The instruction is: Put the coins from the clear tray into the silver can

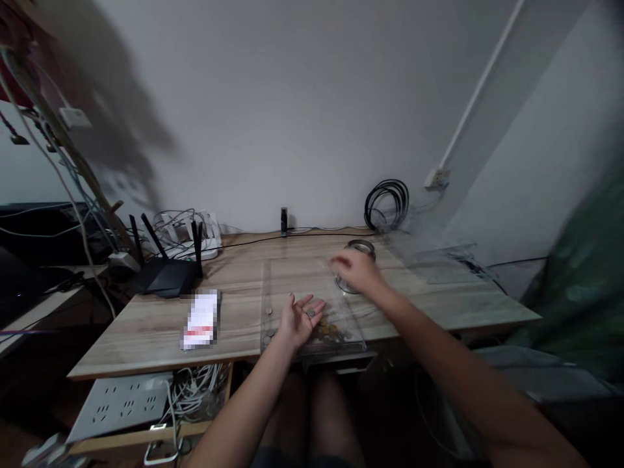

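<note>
My left hand (298,320) lies palm up over a clear plastic tray (277,279) on the wooden desk, fingers apart, with a coin or two resting in the palm. Several coins (332,333) lie loose in the tray just right of that hand. My right hand (358,272) hovers blurred over the tray's far right corner, fingers curled down, next to a clear glass jar (361,248). Whether it pinches a coin I cannot tell.
A black router (166,273) with antennas sits at the desk's left, white cables behind it. A blurred white-and-red card (201,320) lies left of the tray. A black cable coil (387,203) hangs at the wall. A power strip (121,404) sits below the desk.
</note>
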Demonstrator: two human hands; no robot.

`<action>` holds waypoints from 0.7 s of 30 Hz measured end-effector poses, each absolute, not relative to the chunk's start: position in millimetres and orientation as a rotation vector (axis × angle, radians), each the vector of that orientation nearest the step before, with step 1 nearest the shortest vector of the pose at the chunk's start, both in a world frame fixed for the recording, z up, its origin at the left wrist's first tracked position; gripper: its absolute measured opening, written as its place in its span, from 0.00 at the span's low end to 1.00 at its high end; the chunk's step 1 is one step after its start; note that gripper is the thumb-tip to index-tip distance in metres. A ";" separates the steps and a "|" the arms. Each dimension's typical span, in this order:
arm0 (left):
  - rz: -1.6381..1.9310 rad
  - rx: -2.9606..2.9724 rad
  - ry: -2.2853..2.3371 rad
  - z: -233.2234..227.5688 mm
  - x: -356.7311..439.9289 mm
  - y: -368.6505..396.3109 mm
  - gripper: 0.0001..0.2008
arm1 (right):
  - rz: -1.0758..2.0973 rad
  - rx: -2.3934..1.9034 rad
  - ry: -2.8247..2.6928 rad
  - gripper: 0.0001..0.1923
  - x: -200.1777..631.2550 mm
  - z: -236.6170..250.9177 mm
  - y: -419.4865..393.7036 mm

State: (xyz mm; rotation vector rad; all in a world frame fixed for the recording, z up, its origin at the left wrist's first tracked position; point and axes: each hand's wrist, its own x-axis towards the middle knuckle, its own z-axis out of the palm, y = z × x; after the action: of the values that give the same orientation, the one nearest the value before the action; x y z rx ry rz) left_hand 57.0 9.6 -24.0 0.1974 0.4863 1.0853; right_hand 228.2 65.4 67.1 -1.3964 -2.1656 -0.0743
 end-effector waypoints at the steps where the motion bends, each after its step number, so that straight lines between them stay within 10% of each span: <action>1: 1.098 0.205 0.457 -23.2 57.0 9.3 0.23 | 0.055 -1.287 -2.415 0.14 213.4 56.1 48.7; 21: 1.327 1.287 1.090 -9.0 10.6 14.1 0.11 | -0.265 -1.854 -1.806 0.10 280.5 81.5 134.3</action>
State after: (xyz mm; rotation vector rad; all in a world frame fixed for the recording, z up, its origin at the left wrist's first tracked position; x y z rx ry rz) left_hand 10.6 14.1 -9.0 1.2868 1.0896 1.3266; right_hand 280.5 134.3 81.5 -1.8540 -1.8065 -0.2651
